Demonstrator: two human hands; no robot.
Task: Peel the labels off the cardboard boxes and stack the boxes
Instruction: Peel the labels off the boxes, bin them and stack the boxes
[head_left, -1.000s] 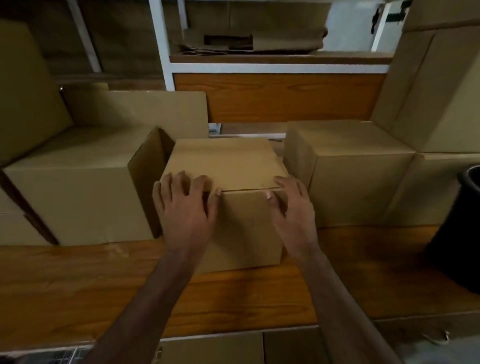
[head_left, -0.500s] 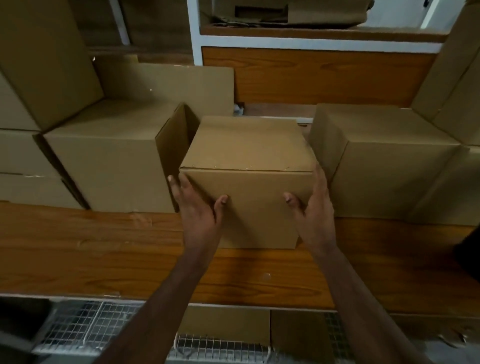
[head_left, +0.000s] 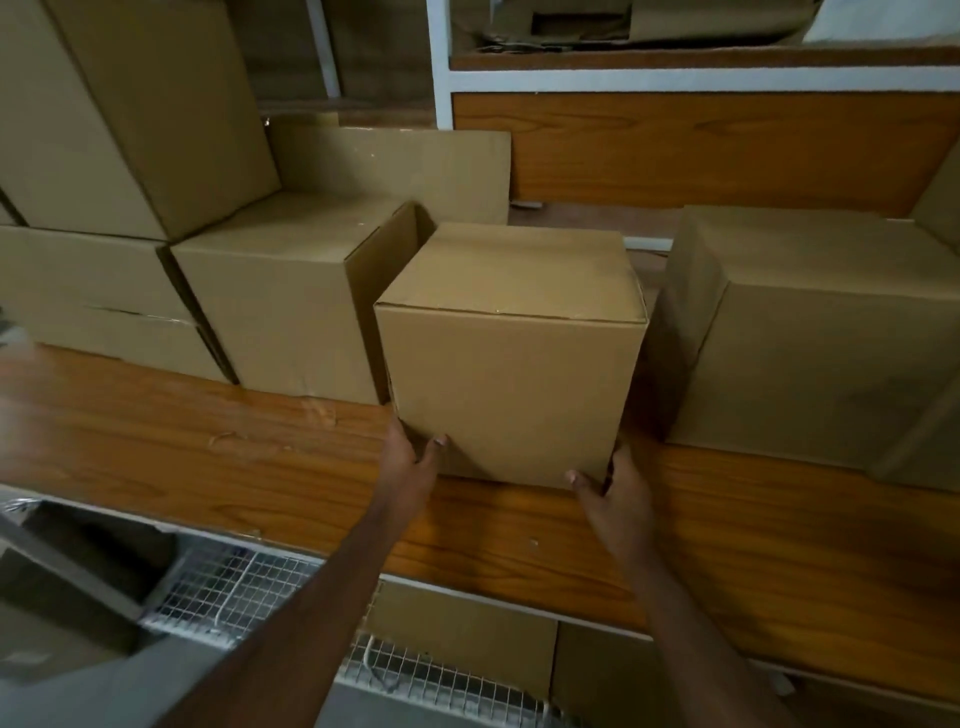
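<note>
While gripping the lower front corners of the middle cardboard box (head_left: 511, 353), both hands sit low against the tabletop (head_left: 260, 467): left hand (head_left: 408, 462) with thumb on the front face and fingers wrapped out of sight round the left side, right hand (head_left: 613, 486) likewise at the bottom right corner, thumb forward. Straight ahead of both hands, equally near to each, roughly cubic with no clear long axis, closed on top. No label visible on the 2 faces shown. Probably about to be lifted or turned for stacking.

Just beside its left face, nearly touching, a left box (head_left: 280, 306) with a side flap angled toward it; a narrow gap only. On the right, a larger box (head_left: 810, 332), set slightly apart. Further left, a stacked pair of boxes (head_left: 119, 156). Behind, a flat cardboard sheet (head_left: 395, 166) and a wooden panel (head_left: 701, 150). Below the tabletop edge, a wire mesh rack (head_left: 244, 587). Tight flanks, so a straight pull toward the body looks the freest path.
</note>
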